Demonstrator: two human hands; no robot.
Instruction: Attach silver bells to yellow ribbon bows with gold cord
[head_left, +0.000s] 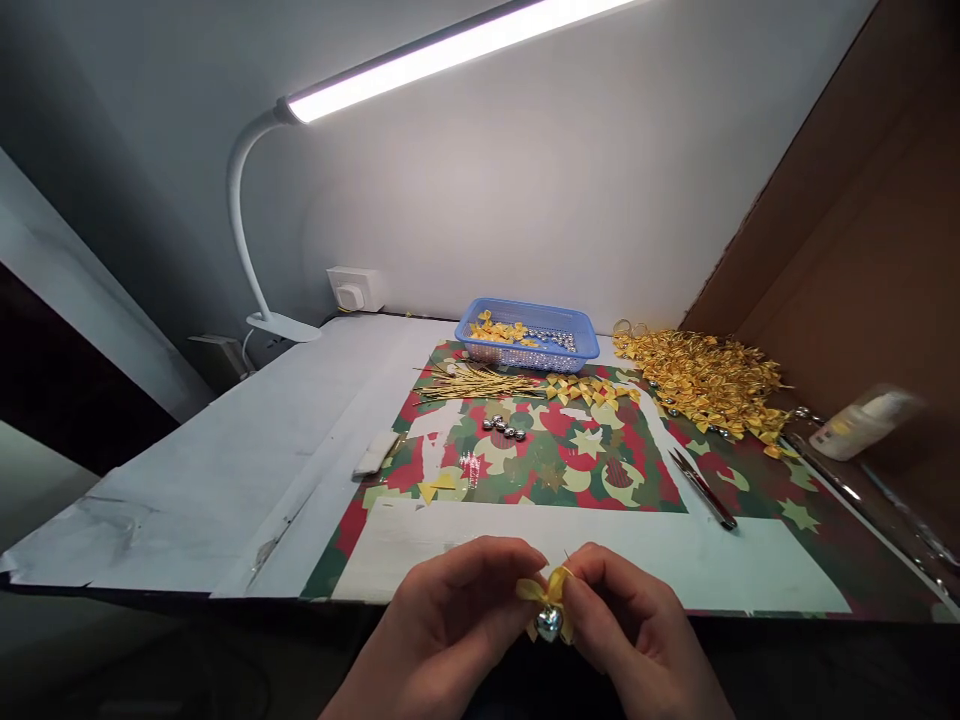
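At the table's front edge, my left hand (pixel 461 610) and my right hand (pixel 630 620) pinch a small yellow ribbon bow (pixel 556 582) between them. A shiny silver bell (pixel 548 624) hangs at the bow's middle, between my fingertips. My left fingers are closed at the bow's left loop, and my right thumb and forefinger are closed at its right side. A thin wire end sticks up by the right fingertips. Beyond my hands, several loose silver bells (pixel 504 429) lie on the patterned sheet (pixel 555 475).
A blue basket (pixel 581 348) holds yellow bows and silver bells. Before it lie gold wire ties (pixel 476 383) and a row of yellow bows (pixel 592 390). On the right are a heap of bows (pixel 705 380), tweezers (pixel 705 490) and a bottle (pixel 859 428). A lamp (pixel 238 190) stands left.
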